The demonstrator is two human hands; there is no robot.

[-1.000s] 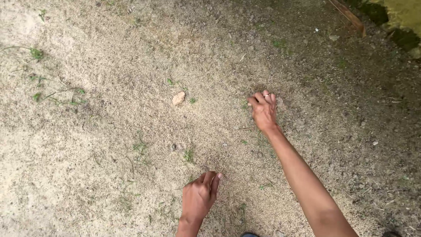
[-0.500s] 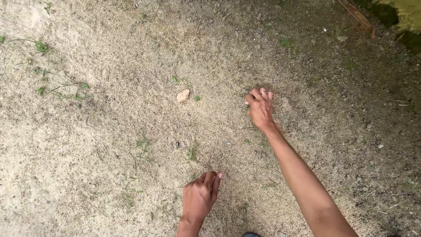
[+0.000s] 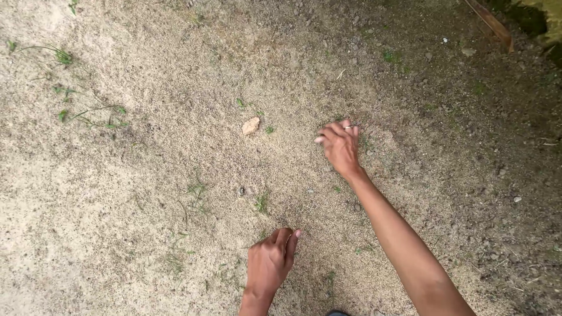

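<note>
- Right hand (image 3: 339, 146): arm stretched forward and slightly left across the sandy ground (image 3: 146, 193), forearm running diagonally from the lower right of the view up to the wrist.
- Back of the right hand faces up; fingers (image 3: 325, 136) are curled downward, tips at or just above the sand. A thin ring (image 3: 349, 126) shows on one finger.
- Grip of the right hand: fingers loosely bunched, claw-like; I cannot tell whether anything is pinched between them, since the fingertips hide what lies under them.
- Small green sprouts (image 3: 364, 142) sit just beside the right hand, on its right side.
- Left hand (image 3: 270, 263): close to the body, at the bottom centre; wrist bent, knuckles up, fingers folded into a loose fist resting on the sand. Thumb tip points up-right. No object visible inside it; contents cannot be told.
- The hands are well apart, the right one further forward.
- Pale stone (image 3: 250, 125): lies on the sand to the left of the right hand, near but not touching.
- Grass tufts (image 3: 262, 202) lie between the two hands; thin runners of grass (image 3: 88, 111) at the upper left.
- Ground is darker and more pebbly toward the upper right.
</note>
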